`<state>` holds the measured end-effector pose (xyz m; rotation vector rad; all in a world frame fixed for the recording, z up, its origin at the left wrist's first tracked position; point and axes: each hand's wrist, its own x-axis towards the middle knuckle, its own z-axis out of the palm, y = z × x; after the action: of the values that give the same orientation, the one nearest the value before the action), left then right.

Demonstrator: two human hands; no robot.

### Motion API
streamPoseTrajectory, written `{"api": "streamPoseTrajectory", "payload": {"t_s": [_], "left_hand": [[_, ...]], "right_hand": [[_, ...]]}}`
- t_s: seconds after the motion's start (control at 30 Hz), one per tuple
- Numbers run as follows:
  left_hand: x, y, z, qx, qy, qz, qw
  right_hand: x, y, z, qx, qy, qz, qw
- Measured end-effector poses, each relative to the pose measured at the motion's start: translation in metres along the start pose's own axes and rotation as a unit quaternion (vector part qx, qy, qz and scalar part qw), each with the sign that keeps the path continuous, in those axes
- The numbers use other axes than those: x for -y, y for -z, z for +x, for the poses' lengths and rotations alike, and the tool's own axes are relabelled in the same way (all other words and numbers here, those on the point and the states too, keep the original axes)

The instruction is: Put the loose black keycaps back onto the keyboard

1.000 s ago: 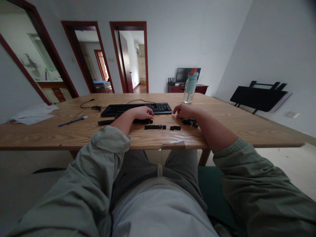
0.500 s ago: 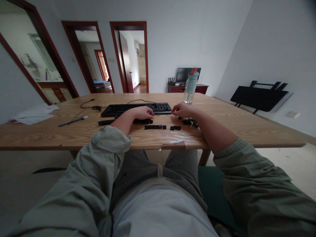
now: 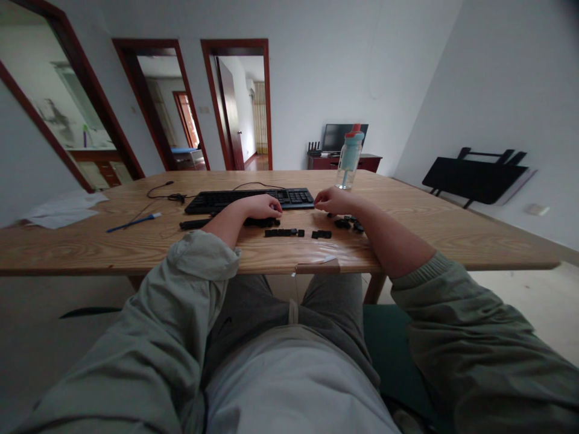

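A black computer keyboard [image 3: 212,202] lies on the wooden table in front of me. My left hand [image 3: 262,207] rests at its near edge, fingers curled and closed; whatever they hold is hidden. Beneath that wrist is a dark strip of loose black pieces [image 3: 194,223], partly covered by my forearm. At the keyboard's right end, my right hand [image 3: 335,201] is closed with fingertips together, their contents too small to make out. Closer to me sit a short row of black keycaps [image 3: 283,232] and a smaller group of keycaps [image 3: 321,234]. A pile of keycaps [image 3: 346,223] lies below my right wrist.
A clear bottle with a red and blue top [image 3: 349,160] stands behind my right hand. To the left lie a blue brush-like tool [image 3: 133,223], a black cable [image 3: 174,197] and white paper [image 3: 63,208]. Brown tape [image 3: 319,266] covers part of the table's front edge.
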<state>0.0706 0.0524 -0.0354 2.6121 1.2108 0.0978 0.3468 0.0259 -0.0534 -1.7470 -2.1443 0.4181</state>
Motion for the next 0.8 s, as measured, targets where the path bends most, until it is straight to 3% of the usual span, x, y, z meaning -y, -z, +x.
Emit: {"api": "streamPoseTrajectory", "payload": {"t_s": [0.27,0.57,0.8], "left_hand": [[-0.0009,-0.0003,-0.0004,-0.004,0.001,-0.005,1.000],[0.0016,-0.0008,0.0012,-0.007,0.001,-0.008,1.000],[-0.0043,0.0012,-0.0028,0.000,0.006,0.002,1.000]], "right_hand": [[0.0008,-0.0017,0.0012,0.017,0.003,-0.007,1.000],[0.0038,-0.0004,-0.0008,-0.019,0.023,-0.023,0.999],[0.0012,-0.0023,0.0007,-0.006,0.003,0.011,1.000]]}}
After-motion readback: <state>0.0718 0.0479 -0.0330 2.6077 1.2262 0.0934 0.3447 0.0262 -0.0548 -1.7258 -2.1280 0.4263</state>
